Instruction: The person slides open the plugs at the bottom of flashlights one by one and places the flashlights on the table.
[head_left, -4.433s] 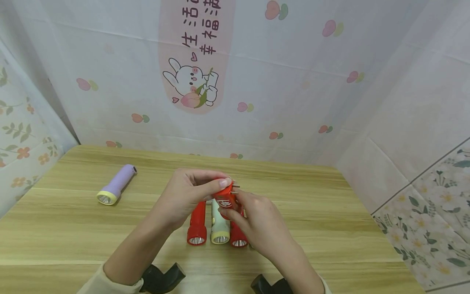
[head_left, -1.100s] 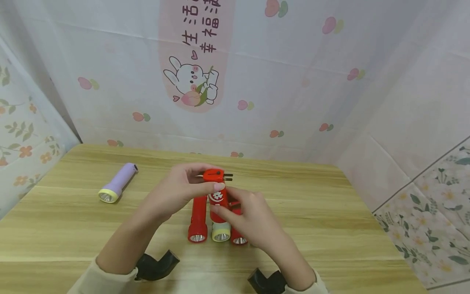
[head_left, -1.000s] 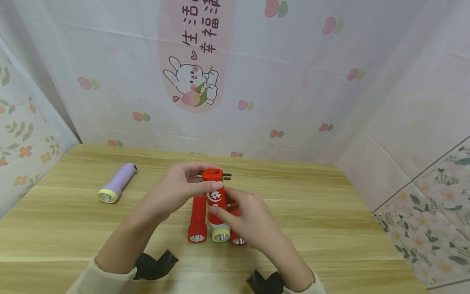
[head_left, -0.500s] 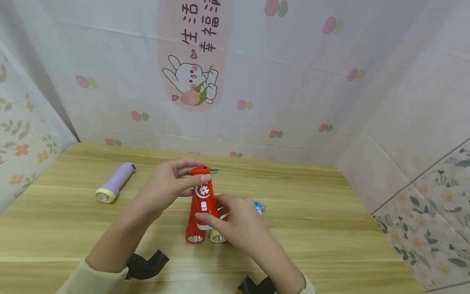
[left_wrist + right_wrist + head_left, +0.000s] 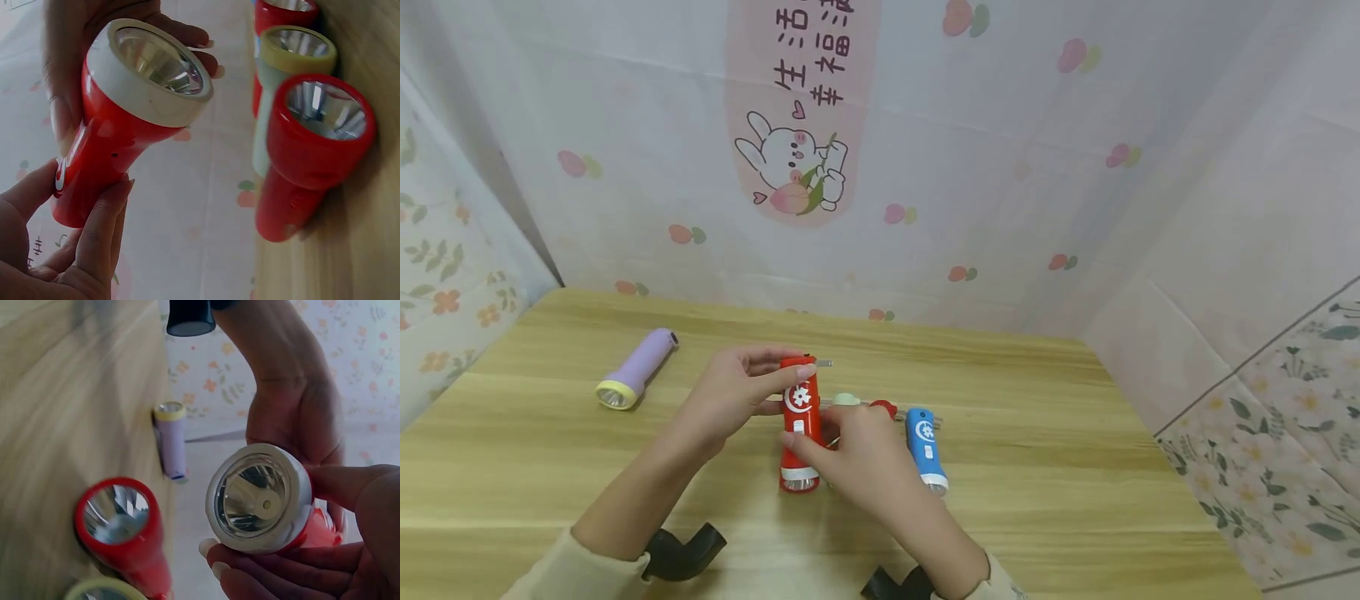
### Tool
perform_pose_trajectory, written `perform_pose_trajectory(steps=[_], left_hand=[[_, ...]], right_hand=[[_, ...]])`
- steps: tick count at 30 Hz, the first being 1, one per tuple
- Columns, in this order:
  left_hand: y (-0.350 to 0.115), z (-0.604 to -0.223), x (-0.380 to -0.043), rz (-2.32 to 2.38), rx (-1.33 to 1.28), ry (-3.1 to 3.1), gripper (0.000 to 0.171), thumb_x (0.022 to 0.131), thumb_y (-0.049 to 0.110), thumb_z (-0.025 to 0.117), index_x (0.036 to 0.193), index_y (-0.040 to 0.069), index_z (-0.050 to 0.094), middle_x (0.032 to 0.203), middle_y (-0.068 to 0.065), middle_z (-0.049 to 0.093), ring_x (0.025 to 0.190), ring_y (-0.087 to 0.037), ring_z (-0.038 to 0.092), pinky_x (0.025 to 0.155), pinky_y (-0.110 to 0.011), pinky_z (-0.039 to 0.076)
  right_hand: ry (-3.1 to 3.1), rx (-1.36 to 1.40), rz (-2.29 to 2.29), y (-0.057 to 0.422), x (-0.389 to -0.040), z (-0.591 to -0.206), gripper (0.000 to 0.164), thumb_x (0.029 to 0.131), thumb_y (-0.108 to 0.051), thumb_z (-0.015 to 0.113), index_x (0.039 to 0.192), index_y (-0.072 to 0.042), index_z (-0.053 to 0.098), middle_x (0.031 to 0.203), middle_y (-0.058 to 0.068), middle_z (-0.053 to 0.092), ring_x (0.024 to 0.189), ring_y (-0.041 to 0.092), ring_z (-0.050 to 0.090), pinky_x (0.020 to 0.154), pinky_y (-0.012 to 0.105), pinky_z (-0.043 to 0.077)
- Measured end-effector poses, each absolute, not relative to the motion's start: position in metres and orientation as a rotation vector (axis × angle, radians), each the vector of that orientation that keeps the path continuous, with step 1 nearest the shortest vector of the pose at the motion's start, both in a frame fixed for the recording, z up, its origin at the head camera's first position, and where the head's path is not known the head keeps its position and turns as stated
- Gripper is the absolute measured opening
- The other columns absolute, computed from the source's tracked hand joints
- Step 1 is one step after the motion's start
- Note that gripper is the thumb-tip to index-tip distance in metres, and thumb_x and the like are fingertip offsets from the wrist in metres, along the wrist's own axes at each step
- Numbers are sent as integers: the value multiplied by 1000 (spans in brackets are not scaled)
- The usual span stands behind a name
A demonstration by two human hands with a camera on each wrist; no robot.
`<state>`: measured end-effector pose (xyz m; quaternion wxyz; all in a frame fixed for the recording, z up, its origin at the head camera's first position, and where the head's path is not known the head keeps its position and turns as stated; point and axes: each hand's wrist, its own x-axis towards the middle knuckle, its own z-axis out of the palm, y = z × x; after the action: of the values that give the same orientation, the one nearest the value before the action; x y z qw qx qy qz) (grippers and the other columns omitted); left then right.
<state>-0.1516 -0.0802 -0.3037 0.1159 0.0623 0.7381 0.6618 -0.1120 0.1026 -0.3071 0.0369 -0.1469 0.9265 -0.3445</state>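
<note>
Both hands hold a red flashlight [image 5: 800,408] with a white head ring, a slide switch and metal plug prongs pointing right from its tail. My left hand [image 5: 730,396] pinches the tail end between thumb and fingers. My right hand [image 5: 865,450] grips it nearer the head. The wrist views show its white-ringed lens [image 5: 256,497] raised off the table. Below it lies another red flashlight [image 5: 300,162], mostly covered in the head view. Beside that are a pale green flashlight [image 5: 265,119] with a yellow rim and a further red flashlight [image 5: 884,407], partly hidden by my right hand.
A blue flashlight [image 5: 927,446] lies at the right end of the row. Farther left lies a purple flashlight [image 5: 643,362] with a yellow head. Black curved pieces [image 5: 681,557] sit at both wrists. A patterned curtain [image 5: 1000,167] stands behind the wooden table [image 5: 1037,467].
Both hands have moved left with the red flashlight, which has turned so its printed side and switch face the head camera. The blue flashlight has come out from behind my right hand.
</note>
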Motion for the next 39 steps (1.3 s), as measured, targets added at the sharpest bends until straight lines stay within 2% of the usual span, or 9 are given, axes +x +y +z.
perform_pose_trajectory(steps=[6,9,13,15,21,25,28,33,39], left_hand=[[-91,-315,-155,1866,130,2207,49,92,37,74,130,7,66,120,-10,71,97,-16,71,86,-36,63],[-96,-321,-157,1838,128,2218,51,93,37,73,131,4,65,121,-10,71,96,-16,72,86,-37,63],[-100,-324,-160,1797,131,2235,54,93,39,72,131,2,64,120,-12,72,96,-17,72,86,-38,63],[-103,-325,-162,1767,119,2249,55,93,41,72,131,2,65,119,-12,72,96,-17,72,86,-37,63],[-109,-328,-166,1727,95,2257,56,92,43,72,131,2,65,119,-10,71,96,-16,71,87,-37,63],[-111,-330,-169,1711,99,2255,56,93,42,72,131,1,65,114,-8,73,96,-15,71,87,-37,63],[-115,-333,-171,1713,99,2241,56,93,41,72,130,0,65,108,-4,74,95,-14,72,87,-37,63],[-120,-338,-174,1709,100,2218,55,94,37,71,130,-4,63,98,0,76,90,-12,72,85,-36,63],[-123,-347,-178,1679,94,2206,56,94,36,72,130,-6,63,95,-2,76,88,-14,73,82,-36,64]], right_hand=[[2864,-445,-991,88,-112,-317,35,92,-47,71,91,-12,73,65,-10,66,56,0,55,49,18,46],[2847,-392,-977,80,-111,-320,40,86,-53,75,85,-13,68,58,-10,59,49,4,52,46,19,45],[2862,-319,-914,69,-109,-322,48,76,-61,81,83,-17,63,59,-10,57,51,6,53,48,19,45],[2893,-308,-856,63,-109,-323,49,75,-62,81,84,-18,62,59,-10,56,52,6,52,48,18,44],[3037,-348,-603,49,-103,-321,42,83,-55,77,75,-18,61,52,-10,50,48,6,46,43,18,38],[3128,-376,-399,39,-100,-321,44,87,-49,74,62,-19,55,49,-8,45,46,8,43,40,19,33],[3182,-368,-273,31,-99,-321,45,88,-45,72,58,-18,51,47,-7,43,43,10,41,38,21,30],[3247,-347,-140,19,-96,-325,44,86,-45,72,57,-18,51,51,-5,49,42,13,42,38,25,29],[3244,-315,-103,13,-97,-330,42,86,-43,70,56,-18,55,56,-2,57,45,17,48,39,29,33]])
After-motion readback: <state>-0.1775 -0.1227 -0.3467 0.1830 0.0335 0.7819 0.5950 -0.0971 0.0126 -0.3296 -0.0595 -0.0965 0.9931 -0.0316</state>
